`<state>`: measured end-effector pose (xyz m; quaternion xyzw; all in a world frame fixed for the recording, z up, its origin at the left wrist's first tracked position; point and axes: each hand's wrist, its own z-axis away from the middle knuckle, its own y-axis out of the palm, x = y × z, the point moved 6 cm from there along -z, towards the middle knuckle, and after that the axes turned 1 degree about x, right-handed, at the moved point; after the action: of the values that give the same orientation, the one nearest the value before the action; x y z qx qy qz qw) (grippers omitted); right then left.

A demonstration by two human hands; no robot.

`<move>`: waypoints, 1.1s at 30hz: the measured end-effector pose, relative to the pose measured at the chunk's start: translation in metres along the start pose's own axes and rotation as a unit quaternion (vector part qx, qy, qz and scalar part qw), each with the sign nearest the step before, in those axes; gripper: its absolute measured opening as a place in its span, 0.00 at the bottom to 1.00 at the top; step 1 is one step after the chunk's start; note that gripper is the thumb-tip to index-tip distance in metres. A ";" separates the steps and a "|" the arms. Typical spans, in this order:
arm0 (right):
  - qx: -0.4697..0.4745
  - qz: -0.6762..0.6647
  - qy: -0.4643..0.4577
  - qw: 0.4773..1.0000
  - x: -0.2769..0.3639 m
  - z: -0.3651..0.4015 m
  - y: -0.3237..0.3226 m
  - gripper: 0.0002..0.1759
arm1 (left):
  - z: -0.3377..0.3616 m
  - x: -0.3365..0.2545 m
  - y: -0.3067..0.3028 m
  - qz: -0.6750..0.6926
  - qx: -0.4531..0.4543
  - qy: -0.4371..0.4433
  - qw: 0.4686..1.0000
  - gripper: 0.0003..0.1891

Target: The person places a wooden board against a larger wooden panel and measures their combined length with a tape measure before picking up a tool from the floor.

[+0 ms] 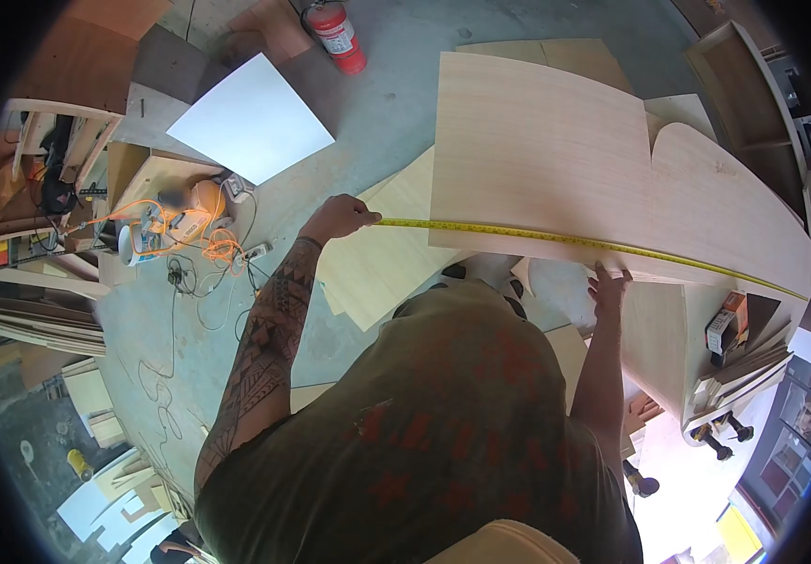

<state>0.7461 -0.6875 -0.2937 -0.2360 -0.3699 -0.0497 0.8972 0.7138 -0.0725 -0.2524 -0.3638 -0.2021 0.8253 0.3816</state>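
My left hand (pixel 338 218) is closed around the near end of a yellow tape measure (pixel 518 233). What sits inside the fist is hidden. The extended blade runs right along the front edge of a large pale plywood panel (pixel 537 141) to its far right side. My right hand (pixel 609 285) rests against that front edge, below the blade, with fingers apart; some fingertips are hard to see. The panel's left edge stops short of my left hand, so part of the blade spans the gap.
Plywood offcuts (pixel 373 273) lie on the concrete floor under the panel. A white sheet (pixel 253 120) and a red fire extinguisher (pixel 338 39) are ahead. Orange hose and cables (pixel 222 246) tangle at left. Cordless drills (pixel 711 440) stand at right, near a small box (pixel 727 324).
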 end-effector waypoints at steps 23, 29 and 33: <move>0.010 0.017 0.000 1.000 0.002 0.000 -0.001 0.54 | 0.005 -0.005 -0.001 -0.007 -0.021 0.012 1.000 0.24; 0.017 0.014 0.010 1.000 0.000 -0.002 -0.001 0.54 | 0.008 -0.007 -0.003 -0.007 -0.031 0.017 0.999 0.23; 0.019 0.009 0.007 1.000 0.000 -0.001 0.000 0.54 | 0.008 -0.005 -0.002 -0.006 -0.003 -0.018 1.000 0.23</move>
<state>0.7463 -0.6880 -0.2939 -0.2224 -0.3624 -0.0359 0.9044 0.7109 -0.0758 -0.2433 -0.3492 -0.2132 0.8289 0.3815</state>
